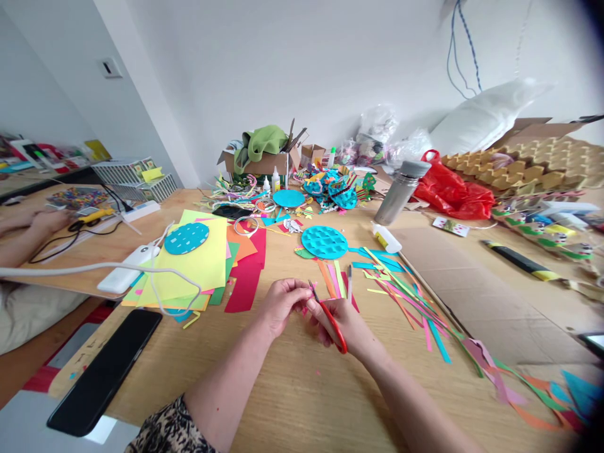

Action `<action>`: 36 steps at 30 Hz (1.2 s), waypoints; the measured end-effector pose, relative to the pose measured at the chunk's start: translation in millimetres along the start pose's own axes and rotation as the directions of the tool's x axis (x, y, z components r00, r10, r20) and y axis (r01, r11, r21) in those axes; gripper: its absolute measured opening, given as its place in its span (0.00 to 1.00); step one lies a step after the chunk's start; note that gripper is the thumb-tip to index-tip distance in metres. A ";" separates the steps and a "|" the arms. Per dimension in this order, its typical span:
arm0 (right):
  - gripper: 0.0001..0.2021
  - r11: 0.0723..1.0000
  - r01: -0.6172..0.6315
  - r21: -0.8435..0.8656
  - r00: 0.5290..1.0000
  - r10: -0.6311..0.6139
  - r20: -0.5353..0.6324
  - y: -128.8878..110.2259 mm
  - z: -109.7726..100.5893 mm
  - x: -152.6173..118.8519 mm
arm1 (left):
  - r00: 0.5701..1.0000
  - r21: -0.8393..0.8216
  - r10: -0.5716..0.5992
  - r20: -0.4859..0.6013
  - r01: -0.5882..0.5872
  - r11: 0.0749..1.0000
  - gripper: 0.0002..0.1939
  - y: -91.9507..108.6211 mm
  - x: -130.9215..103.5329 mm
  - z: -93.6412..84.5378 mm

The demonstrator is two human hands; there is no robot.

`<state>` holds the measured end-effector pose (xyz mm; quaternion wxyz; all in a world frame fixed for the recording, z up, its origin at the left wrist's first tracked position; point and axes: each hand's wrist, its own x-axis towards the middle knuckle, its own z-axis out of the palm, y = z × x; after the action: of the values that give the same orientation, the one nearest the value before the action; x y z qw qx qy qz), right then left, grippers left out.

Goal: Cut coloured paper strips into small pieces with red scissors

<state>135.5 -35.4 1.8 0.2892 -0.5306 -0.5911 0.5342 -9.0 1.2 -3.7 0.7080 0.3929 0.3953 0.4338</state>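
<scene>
Above the near middle of the wooden table, my right hand [346, 324] is closed on a pair of scissors [336, 328] with red handles. Their blades point up and away, close to my left fingertips. My left hand [284, 303] is closed in a pinch, its fingertips almost meeting the right hand. A bit of pink paper shows between the two hands, mostly hidden by fingers. Just beyond lie a grey pen-like tool [350, 283] and orange and pink paper strips [326, 279]. A blue paper disc [324, 242] with a raised grid pattern lies farther back.
Coloured paper sheets [198, 264], a white power strip [127, 269] with its cable and a black phone [106, 371] lie left. Loose paper strips [425, 308], cardboard [467, 283] and a steel bottle [401, 192] are right. Another person's hands [50, 220] rest far left.
</scene>
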 end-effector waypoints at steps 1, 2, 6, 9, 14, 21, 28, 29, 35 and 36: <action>0.26 1.000 -0.002 0.003 1.000 0.002 0.002 -0.4 0.1 -0.1 | 1.000 -0.001 -0.001 -0.001 0.001 1.000 0.08 -0.2 0.3 -0.3; 0.26 1.000 -0.006 0.006 1.000 0.006 0.002 -0.5 0.2 -0.2 | 1.000 -0.003 -0.002 -0.004 0.002 1.000 0.08 -0.4 0.5 -0.6; 0.26 1.000 -0.023 0.012 1.000 0.023 -0.006 0.9 0.4 -0.3 | 0.999 -0.012 -0.013 -0.036 0.013 1.000 0.09 -0.2 0.5 -0.8; 0.25 1.000 -0.028 0.015 1.000 0.028 -0.004 1.7 0.2 0.2 | 0.999 -0.010 -0.023 -0.037 0.023 1.000 0.09 0.6 -0.5 0.3; 0.26 0.999 -0.033 0.012 0.999 0.034 -0.013 1.9 0.1 0.9 | 1.000 -0.006 -0.022 -0.007 0.022 1.000 0.09 0.5 -1.3 1.5; 0.25 1.000 -0.004 0.010 1.000 0.004 -0.003 3.4 0.3 -0.1 | 1.000 -0.008 -0.014 -0.010 0.014 1.000 0.09 -0.2 -0.5 0.0; 0.25 1.000 0.007 0.005 1.000 -0.007 0.000 5.5 0.0 0.5 | 1.000 -0.015 -0.012 -0.011 0.012 1.000 0.08 0.9 1.4 -0.1; 0.25 1.000 0.005 0.005 1.000 -0.005 -0.001 5.9 0.1 0.7 | 1.000 -0.016 -0.013 -0.016 0.013 1.000 0.08 1.0 1.6 -0.2; 0.25 1.000 -0.014 0.019 1.000 0.014 -0.004 4.3 0.1 1.3 | 0.999 -0.010 -0.017 -0.041 0.017 1.000 0.08 0.3 0.3 0.2; 0.25 1.000 -0.020 0.021 1.000 0.021 -0.006 3.4 0.0 1.3 | 0.999 -0.007 -0.020 -0.040 0.020 1.000 0.08 0.3 -0.2 0.6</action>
<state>136.2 -34.6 -1.6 0.2910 -0.5351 -0.5791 0.5419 -8.6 1.0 -3.1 0.7054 0.3777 0.4119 0.4360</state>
